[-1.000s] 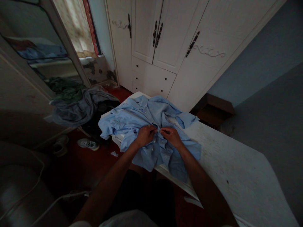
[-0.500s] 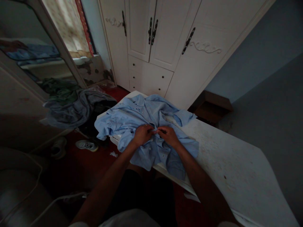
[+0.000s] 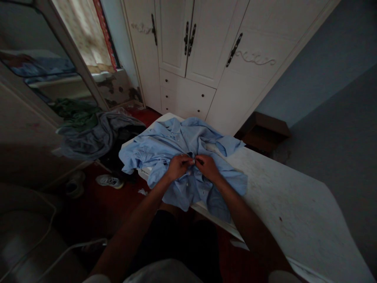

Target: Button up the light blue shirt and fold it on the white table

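A light blue button-up shirt lies spread and wrinkled over the end of the white table, its collar toward the wardrobe and its lower hem hanging past the near edge. My left hand is closed in a pinch on the shirt's front placket, near the middle. Right beside it, my right hand pinches the other side of the same front edge. The fingertips of both hands nearly meet. Any button between them is too small to make out. Below my hands the front parts in loose folds.
Behind the table stands a white wardrobe with dark handles. At left, grey and green clothes are heaped near a mirror. A sneaker lies on the red floor. A brown box-like shelf is at the right wall.
Both hands stay at the same spot on the shirt front, with only small finger shifts at the placket. The shirt lies nearly as before.
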`<state>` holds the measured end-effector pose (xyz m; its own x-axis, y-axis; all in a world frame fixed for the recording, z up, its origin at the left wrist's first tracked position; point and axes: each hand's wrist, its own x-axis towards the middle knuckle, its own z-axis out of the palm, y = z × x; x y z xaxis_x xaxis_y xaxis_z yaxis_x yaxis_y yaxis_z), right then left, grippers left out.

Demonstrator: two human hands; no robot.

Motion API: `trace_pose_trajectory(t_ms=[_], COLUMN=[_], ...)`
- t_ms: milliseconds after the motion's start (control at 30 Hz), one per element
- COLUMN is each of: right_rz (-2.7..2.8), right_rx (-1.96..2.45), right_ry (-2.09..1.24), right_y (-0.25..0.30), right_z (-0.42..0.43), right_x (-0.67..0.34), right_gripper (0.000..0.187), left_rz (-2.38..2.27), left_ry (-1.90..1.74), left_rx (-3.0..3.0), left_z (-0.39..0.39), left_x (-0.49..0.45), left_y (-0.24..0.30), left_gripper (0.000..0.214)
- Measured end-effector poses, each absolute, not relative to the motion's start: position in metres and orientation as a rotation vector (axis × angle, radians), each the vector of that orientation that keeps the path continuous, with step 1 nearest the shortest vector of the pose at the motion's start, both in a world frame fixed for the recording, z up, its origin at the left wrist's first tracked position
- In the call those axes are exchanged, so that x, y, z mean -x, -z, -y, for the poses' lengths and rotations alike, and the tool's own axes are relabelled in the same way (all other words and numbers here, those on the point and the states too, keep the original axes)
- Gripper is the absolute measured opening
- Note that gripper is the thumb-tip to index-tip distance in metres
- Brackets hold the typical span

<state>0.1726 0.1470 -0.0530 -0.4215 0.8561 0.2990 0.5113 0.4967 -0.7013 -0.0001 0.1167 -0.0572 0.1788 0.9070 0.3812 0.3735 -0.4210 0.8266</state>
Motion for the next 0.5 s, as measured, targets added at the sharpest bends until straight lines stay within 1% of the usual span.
trace_pose_trajectory(t_ms=[133,300,500], right_rz=[1.985,1.749,1.625], right_rx=[1.113,1.183,1.19], right_ry=[-0.849,-0.99,-1.058], right_y=[0.055,0.053,0.047], right_z=[-0.149,-0.147,-0.145], right_x=[-0.174,-0.179,-0.182], right_gripper=[0.021,0.028,0.029], left_rz=[-1.207,-1.332,-1.535], left_ry=[-1.307,-1.327,-1.177], left_rx=[-1.793,-1.692,-1.949], left_z=[-0.115,-0.107,-0.078], left_x=[0.0,0.003,0.026], left_y=[0.055,0.046,0.024], left_gripper=[0.016,0.015,0.02])
